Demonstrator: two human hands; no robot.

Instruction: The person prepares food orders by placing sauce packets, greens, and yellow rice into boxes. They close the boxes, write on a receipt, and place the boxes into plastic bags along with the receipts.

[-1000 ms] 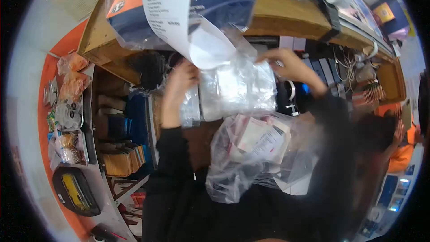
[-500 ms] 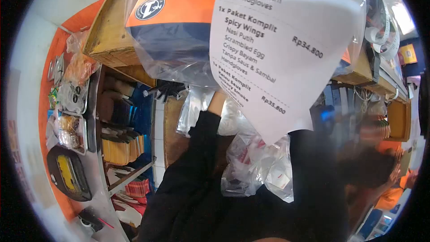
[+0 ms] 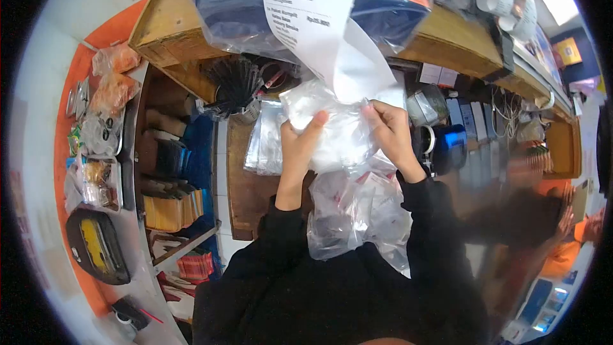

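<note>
A clear plastic bag is stretched between my hands at the counter. My left hand pinches its left side, thumb on top, while my right hand grips its upper right edge. From above, a long printed receipt hangs down to the bag, in front of an orange and navy box wrapped in clear plastic. Close to my body, below the bag, lies another clear bag with red and white items inside, too crumpled to name.
A wooden shelf runs across the top. Under it are a bunch of black wrapped sticks, a stack of clear bags and a black device with a blue screen. Yellow packaging fills the left shelves. A dark shape at right is blurred.
The receipt and boxed package have shifted upward in view, uncovering both hands. My right hand, hidden behind the receipt before, now shows on the clear bag.
</note>
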